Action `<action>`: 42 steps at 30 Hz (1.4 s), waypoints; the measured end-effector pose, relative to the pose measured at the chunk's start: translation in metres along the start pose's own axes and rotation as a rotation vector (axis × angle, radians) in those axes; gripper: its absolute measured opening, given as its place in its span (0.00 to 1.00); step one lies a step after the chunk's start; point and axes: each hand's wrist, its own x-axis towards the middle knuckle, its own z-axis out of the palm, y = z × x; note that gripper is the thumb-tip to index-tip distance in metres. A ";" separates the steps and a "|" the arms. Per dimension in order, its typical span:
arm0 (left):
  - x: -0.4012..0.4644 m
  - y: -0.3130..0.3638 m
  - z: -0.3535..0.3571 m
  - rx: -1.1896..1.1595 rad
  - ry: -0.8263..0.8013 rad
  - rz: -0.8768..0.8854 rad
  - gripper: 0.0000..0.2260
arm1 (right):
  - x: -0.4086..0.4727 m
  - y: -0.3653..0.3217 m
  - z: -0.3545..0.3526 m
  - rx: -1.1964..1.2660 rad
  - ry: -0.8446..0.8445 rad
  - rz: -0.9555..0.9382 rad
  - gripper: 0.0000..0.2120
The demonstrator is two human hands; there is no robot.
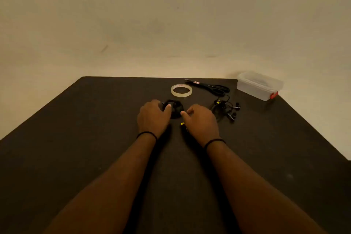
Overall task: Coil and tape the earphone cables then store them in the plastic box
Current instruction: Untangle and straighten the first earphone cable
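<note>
While both hands work mid-worktop (pixel 76 157), the left hand (pixel 152 116) holds a limp, springy earphone coil (pixel 173 109) — best pinched across all its loops; the right hand (pixel 201 119) seems to pinch its tail. Beyond: tape roll (pixel 181 90), loose earphones (pixel 225 109), plastic box (pixel 259 85).

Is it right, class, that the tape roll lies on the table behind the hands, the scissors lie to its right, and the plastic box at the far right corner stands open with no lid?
Not quite. The head view shows the plastic box closed, its lid on. The rest holds: the tape roll lies on the table behind the hands, with the scissors to its right.
</note>
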 end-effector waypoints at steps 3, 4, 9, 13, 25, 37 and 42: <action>0.018 0.000 0.011 0.005 -0.065 -0.060 0.12 | 0.021 0.003 0.005 -0.057 -0.112 0.068 0.08; 0.023 0.001 0.013 -0.004 -0.073 -0.086 0.10 | 0.026 0.004 0.005 -0.049 -0.115 0.091 0.08; 0.033 0.000 0.016 -0.414 0.039 -0.138 0.02 | 0.031 0.008 0.015 0.196 0.123 0.020 0.04; 0.024 0.005 0.007 -0.847 0.032 -0.152 0.02 | 0.029 0.007 0.018 0.365 0.210 -0.076 0.04; 0.009 0.005 0.003 -1.034 -0.055 -0.098 0.09 | 0.023 0.005 0.019 0.533 0.303 -0.072 0.05; 0.013 -0.003 0.001 -1.136 -0.259 -0.094 0.10 | 0.026 0.006 0.016 0.587 0.264 -0.045 0.10; 0.015 -0.004 -0.001 -1.127 -0.377 -0.058 0.11 | 0.029 0.012 0.015 0.567 0.244 -0.016 0.05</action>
